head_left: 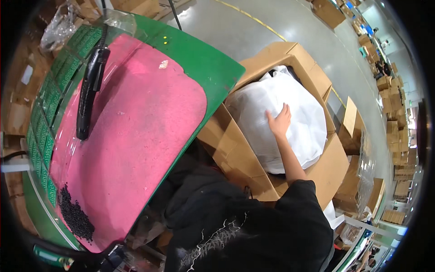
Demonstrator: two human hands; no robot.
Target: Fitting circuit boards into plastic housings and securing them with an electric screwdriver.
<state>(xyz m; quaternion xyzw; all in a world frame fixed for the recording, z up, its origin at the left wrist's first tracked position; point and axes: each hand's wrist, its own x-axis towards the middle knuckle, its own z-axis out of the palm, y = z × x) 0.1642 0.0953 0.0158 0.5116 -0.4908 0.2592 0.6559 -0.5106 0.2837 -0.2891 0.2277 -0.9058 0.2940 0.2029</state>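
My right hand [280, 121] lies with its fingers stretched out on a white plastic bag [258, 127]. It presses on the upper surface of the bag and grasps nothing. The bulging bag fills an open cardboard box [233, 152], whose flaps are folded outward. What the bag contains is hidden, though something dark shows at its far edge. My left hand is out of sight.
Left of the box stands a green table [199, 54] with a pink mat [149, 104]. A black electric screwdriver [90, 93] hangs from a cord above it. Small black pieces [76, 218] are heaped at the mat's near left. More cardboard boxes [355, 179] stand to the right.
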